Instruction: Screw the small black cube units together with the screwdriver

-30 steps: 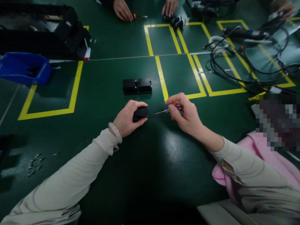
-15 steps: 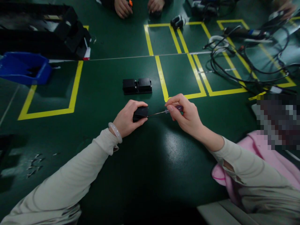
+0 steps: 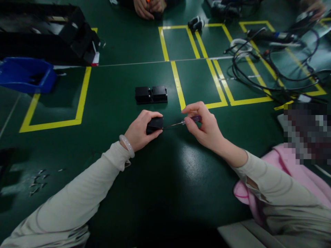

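My left hand (image 3: 141, 131) is wrapped round a small black block (image 3: 155, 123) that rests on the green table (image 3: 116, 100). My right hand (image 3: 204, 125) pinches a thin screwdriver (image 3: 187, 121) with a purple handle. Its metal shaft lies almost level and its tip meets the right side of the block. A pale bangle sits on my left wrist. Two more black blocks (image 3: 151, 94), joined side by side, lie just beyond my hands.
Yellow tape marks rectangles (image 3: 178, 82) on the table. A blue bin (image 3: 26, 74) and black trays (image 3: 51, 34) stand at the left. Tangled black cables (image 3: 271, 69) cover the right. Another person's hands (image 3: 148, 7) work at the far edge. Small screws (image 3: 38, 179) lie near left.
My hands have barely moved; the fingers on the screwdriver shifted slightly. The other person's hands at the far edge have come together.
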`<state>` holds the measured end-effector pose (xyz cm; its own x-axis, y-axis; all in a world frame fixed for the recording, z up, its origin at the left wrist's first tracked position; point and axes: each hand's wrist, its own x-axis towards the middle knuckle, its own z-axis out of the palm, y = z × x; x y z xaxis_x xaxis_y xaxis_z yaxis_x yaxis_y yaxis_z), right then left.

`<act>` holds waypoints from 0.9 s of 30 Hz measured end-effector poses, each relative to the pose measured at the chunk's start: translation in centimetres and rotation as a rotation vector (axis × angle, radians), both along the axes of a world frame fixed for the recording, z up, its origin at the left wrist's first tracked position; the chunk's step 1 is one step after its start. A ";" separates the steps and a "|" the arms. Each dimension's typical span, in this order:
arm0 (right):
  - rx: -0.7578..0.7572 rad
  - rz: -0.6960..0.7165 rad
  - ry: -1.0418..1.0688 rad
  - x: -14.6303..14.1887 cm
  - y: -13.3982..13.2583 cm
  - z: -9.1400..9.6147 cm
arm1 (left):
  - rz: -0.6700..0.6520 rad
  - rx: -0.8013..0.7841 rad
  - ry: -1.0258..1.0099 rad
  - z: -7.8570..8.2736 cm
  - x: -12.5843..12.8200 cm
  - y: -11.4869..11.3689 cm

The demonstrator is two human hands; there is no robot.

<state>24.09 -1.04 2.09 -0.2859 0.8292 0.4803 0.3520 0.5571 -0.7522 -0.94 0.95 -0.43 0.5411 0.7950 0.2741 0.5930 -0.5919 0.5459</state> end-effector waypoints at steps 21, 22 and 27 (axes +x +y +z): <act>-0.034 -0.006 0.020 0.0 0.2 -0.1 | 0.007 -0.013 0.011 0.1 -0.1 0.0; -0.040 -0.001 0.016 0.0 0.2 -0.1 | 0.008 -0.014 0.009 0.1 0.0 0.0; -0.035 0.012 0.015 0.0 0.2 -0.1 | 0.000 -0.008 0.001 0.1 0.0 0.0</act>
